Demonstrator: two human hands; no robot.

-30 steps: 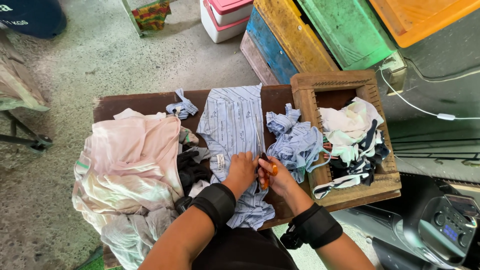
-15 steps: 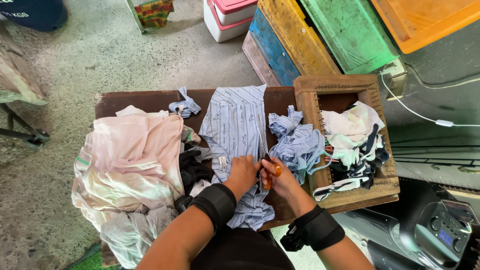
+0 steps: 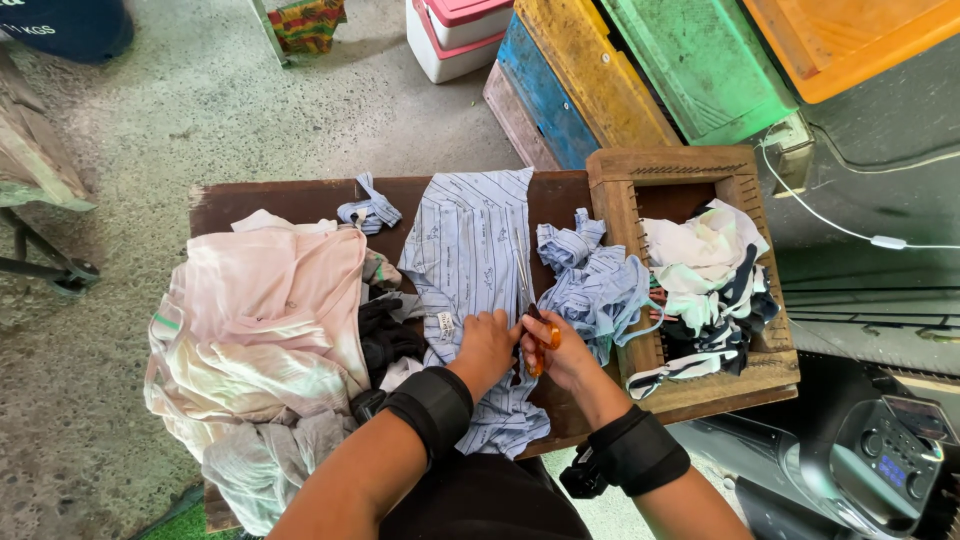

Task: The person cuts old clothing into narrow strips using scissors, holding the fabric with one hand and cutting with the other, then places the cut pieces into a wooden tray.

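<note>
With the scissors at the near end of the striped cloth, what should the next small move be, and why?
Probably another snip forward along the striped cloth. The right hand holds the orange-handled scissors with blades pointing up its length, the left hand pins the cloth flat beside them, and most of the cloth ahead looks uncut.

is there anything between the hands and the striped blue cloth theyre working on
Nothing visible. The left hand lies flat on the striped blue cloth, and the right hand holds orange-handled scissors at its edge. The pink garment pile and the cut blue scraps lie to either side.
</note>
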